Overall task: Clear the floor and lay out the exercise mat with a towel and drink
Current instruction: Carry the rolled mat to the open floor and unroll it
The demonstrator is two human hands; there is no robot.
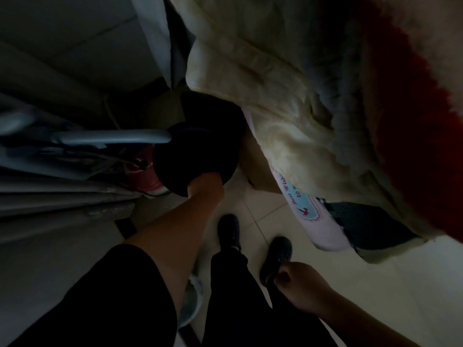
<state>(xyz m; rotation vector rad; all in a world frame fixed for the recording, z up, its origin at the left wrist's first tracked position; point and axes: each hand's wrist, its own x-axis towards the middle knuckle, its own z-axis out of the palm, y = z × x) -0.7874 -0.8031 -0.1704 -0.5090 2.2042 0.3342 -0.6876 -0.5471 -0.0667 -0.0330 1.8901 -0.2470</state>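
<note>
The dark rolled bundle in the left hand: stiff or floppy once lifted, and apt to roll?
The dark rolled bundle looks round-ended, so it would probably roll if set down. It seems to hold its shape in the left hand, suggesting springy rather than limp. Dim light hides its surface.

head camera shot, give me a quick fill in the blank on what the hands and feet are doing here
1. The left hand grips a dark ____ bundle.
2. The right hand hangs near the leg and holds ____.
3. Both shoes stand on the pale ____ floor.
4. A cream blanket hangs over a ____ pillow with lettering.

Missing words: black; nothing; tiled; pink
</note>
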